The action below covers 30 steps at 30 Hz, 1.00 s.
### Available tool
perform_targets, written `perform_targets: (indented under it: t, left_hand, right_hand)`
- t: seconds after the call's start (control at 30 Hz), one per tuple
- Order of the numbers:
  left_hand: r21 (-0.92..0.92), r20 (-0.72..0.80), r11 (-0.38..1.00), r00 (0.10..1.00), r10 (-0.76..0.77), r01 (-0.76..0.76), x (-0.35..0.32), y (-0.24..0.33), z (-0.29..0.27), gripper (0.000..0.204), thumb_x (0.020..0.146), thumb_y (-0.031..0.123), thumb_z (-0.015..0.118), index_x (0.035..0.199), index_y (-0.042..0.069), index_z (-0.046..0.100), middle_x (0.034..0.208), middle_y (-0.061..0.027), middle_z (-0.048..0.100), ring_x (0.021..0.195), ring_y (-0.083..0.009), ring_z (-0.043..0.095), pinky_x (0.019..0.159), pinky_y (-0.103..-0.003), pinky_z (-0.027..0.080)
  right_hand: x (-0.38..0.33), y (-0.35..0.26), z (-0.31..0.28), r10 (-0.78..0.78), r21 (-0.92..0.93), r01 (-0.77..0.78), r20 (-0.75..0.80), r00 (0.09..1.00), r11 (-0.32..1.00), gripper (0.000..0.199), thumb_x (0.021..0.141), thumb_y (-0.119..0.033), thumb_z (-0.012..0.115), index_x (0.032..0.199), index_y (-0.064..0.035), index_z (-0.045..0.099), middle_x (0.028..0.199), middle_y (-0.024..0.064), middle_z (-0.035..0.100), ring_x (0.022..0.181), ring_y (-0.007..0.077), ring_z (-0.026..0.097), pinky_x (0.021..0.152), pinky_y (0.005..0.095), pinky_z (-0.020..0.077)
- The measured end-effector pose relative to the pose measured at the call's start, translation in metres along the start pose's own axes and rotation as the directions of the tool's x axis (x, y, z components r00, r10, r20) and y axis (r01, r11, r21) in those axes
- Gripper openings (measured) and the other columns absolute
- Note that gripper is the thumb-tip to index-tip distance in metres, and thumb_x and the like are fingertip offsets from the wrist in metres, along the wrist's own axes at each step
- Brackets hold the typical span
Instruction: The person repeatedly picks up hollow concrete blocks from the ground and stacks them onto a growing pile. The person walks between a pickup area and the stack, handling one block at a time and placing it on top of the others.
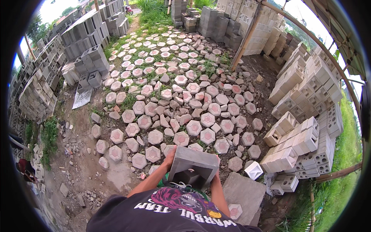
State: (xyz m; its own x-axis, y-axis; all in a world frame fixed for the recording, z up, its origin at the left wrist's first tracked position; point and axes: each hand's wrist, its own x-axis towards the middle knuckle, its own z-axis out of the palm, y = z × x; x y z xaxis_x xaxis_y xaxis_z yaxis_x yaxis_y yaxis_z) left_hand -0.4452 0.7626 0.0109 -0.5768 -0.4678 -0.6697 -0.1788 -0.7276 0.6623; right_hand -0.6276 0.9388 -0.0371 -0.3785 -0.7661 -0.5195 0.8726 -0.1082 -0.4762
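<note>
A square grey concrete block (196, 157), hollow like a box, is held up close against my body. Its open side is turned toward me, and a small hole shows light through its inner wall. My left hand (169, 157) is closed on the block's left side. On the opposite side my right hand (217, 159) grips it, its fingers mostly hidden by the block. Beyond the block lie hexagonal paving stones (181, 138) with reddish centres, set among broken rubble.
Pale hollow blocks (290, 141) are stacked at right, beside a small white block (253, 170) and a flat concrete slab (243, 193). Grey block stacks (85, 34) stand at far left. A wooden post (247, 36) rises at far right. Another person (26, 170) is at the left edge.
</note>
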Motion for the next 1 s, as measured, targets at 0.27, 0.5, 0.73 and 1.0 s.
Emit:
perform_targets:
  t: [0.27, 0.5, 0.73, 1.0]
  left_hand:
    - [-0.011, 0.01, 0.998, 0.998, 0.068, -0.068, 0.155, 0.057, 0.012, 0.081, 0.088, 0.069, 0.04, 0.126, -0.001, 0.055, 0.119, -0.0134, 0.06, 0.102, -0.0214, 0.057, 0.089, -0.033, 0.044]
    - [0.086, 0.091, 0.993, 0.993, 0.078, -0.086, 0.264, 0.193, 0.052, 0.079, 0.087, 0.07, 0.04, 0.11, -0.002, 0.066, 0.102, -0.0121, 0.065, 0.09, -0.019, 0.058, 0.083, -0.032, 0.045]
    - [0.013, 0.115, 1.0, 0.993, 0.006, -0.008, 0.35, 0.245, 0.045, 0.081, 0.088, 0.07, 0.038, 0.114, -0.002, 0.063, 0.104, -0.0122, 0.065, 0.093, -0.0195, 0.058, 0.083, -0.032, 0.045]
    - [0.066, -0.061, 0.998, 0.998, 0.02, -0.016, 0.411, 0.343, 0.086, 0.078, 0.087, 0.069, 0.041, 0.117, 0.0, 0.062, 0.11, -0.0127, 0.063, 0.097, -0.0208, 0.058, 0.086, -0.033, 0.045]
  right_hand:
    - [0.128, -0.085, 0.037, -0.019, -0.034, 0.021, 0.051, 0.999, 0.999, 0.066, 0.095, -0.059, 0.037, 0.122, -0.0006, 0.055, 0.116, 0.0111, 0.061, 0.103, 0.0232, 0.059, 0.092, 0.0342, 0.0457]
    - [0.242, -0.155, 0.076, -0.077, -0.001, 0.077, 0.029, 0.997, 0.997, 0.066, 0.095, -0.058, 0.037, 0.122, -0.0007, 0.055, 0.117, 0.0113, 0.061, 0.103, 0.0233, 0.059, 0.093, 0.0342, 0.0456]
    - [0.328, -0.192, 0.103, -0.067, 0.053, 0.068, -0.008, 0.998, 0.996, 0.065, 0.095, -0.057, 0.037, 0.122, -0.0008, 0.055, 0.117, 0.0116, 0.061, 0.104, 0.0234, 0.059, 0.093, 0.0342, 0.0455]
    - [0.444, -0.258, 0.123, -0.032, 0.091, 0.029, 0.026, 0.999, 0.995, 0.064, 0.096, -0.056, 0.037, 0.123, -0.0009, 0.055, 0.117, 0.0119, 0.061, 0.104, 0.0235, 0.059, 0.093, 0.0342, 0.0454]
